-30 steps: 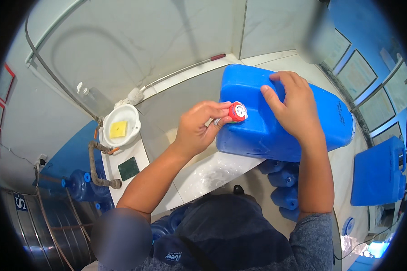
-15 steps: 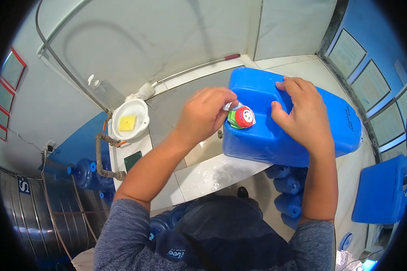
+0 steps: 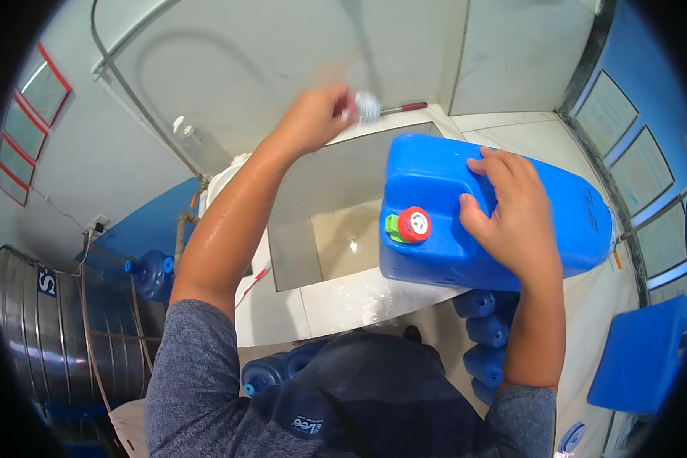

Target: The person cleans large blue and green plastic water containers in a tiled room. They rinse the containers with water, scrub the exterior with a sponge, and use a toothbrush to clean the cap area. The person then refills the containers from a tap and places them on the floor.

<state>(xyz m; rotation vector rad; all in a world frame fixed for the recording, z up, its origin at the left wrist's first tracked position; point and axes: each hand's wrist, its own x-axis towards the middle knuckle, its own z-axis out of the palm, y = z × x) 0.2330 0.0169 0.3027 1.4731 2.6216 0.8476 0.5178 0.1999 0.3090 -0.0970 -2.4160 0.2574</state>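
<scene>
A blue water container [image 3: 427, 172] with a red-capped, green-backed tap [image 3: 414, 224] lies on its side across the right part of the sink. My right hand [image 3: 515, 206] grips its handle area, thumb and fingers apart on the moulded edges. Raised over the far side of the sink, my left hand [image 3: 317, 118] is closed on a crumpled piece of clear plastic wrap [image 3: 368, 108], smeared by motion. The tap now shows bare of plastic.
The rectangular sink [image 3: 294, 237] has a white tiled rim. A red-handled rod [image 3: 404, 108] lies along its back. A pump bottle [image 3: 187, 133] stands at the left wall, and pipes run there. Blue bottles [image 3: 485, 332] sit below the counter; another blue container [image 3: 637, 355] is at right.
My left hand has pulled the clear plastic off the tap and swung it up and away to the left. My right hand stays on the container. The view has shifted slightly.
</scene>
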